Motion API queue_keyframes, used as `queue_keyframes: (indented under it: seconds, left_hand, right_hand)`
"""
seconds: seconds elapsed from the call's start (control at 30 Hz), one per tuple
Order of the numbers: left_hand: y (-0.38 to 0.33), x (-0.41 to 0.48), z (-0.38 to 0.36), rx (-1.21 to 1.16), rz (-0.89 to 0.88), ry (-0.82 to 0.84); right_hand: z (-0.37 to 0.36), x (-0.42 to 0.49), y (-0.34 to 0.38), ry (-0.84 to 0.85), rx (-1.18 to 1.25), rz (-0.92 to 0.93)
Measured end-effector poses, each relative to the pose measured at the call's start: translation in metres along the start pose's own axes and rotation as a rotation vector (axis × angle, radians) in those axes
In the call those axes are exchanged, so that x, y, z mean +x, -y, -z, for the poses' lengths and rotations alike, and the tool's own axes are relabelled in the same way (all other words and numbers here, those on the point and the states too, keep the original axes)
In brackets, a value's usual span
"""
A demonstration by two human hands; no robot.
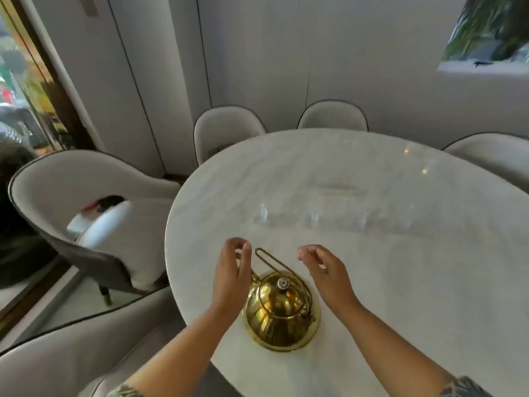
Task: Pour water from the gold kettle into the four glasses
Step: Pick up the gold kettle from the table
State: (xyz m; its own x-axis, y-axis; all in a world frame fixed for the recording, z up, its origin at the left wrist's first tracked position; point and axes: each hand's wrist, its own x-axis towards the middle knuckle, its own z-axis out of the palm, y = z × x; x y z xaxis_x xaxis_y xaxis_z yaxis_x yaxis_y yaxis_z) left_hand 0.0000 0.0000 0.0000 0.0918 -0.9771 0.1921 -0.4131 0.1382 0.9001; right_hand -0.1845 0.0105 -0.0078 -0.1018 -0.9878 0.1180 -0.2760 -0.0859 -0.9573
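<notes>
We are looking down at a rounded, polished gold metal kettle (282, 313) sitting near us on the white marble oval table (400, 267), its thin wire loop handle (270, 260) folded over and pointing away towards the far left. Our left hand (233, 275) is hovering just left of the handle, thumb and fingers curled loosely with a gap between them, gripping nothing. Our right hand (326, 270) is hanging to the right of the kettle, half open and empty too. Farther out, a row of clear drinking glasses (312, 219) is blurring into the tabletop; we cannot count them surely. We are judging the kettle to be rigid, slick and, if full, fairly heavy, so the wire handle looks like the place to take hold, perhaps steadying the small knobbed lid (282, 283). The glasses are looking fragile and easy to tip.
</notes>
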Motion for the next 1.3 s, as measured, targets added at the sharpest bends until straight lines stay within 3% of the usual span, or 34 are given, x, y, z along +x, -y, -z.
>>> queue_keyframes:
  seconds: [0.2, 0.37, 0.9, 1.3]
  left_hand:
    - [0.055, -0.038, -0.026, -0.093, 0.213, 0.04]
    - [0.08, -0.044, -0.041, -0.119, 0.259, 0.145]
    - [0.077, -0.057, -0.055, 0.159, 0.165, 0.347]
    - [0.018, -0.065, -0.119, 0.212, 0.044, 0.462]
  right_hand:
    - [-0.025, -0.025, -0.027, 0.012, 0.048, -0.066]
    - [-0.037, -0.031, -0.036, -0.019, 0.125, -0.087]
    - [-0.046, -0.022, -0.047, -0.31, 0.23, 0.001]
    - [0.048, -0.031, -0.044, -0.437, 0.242, -0.041]
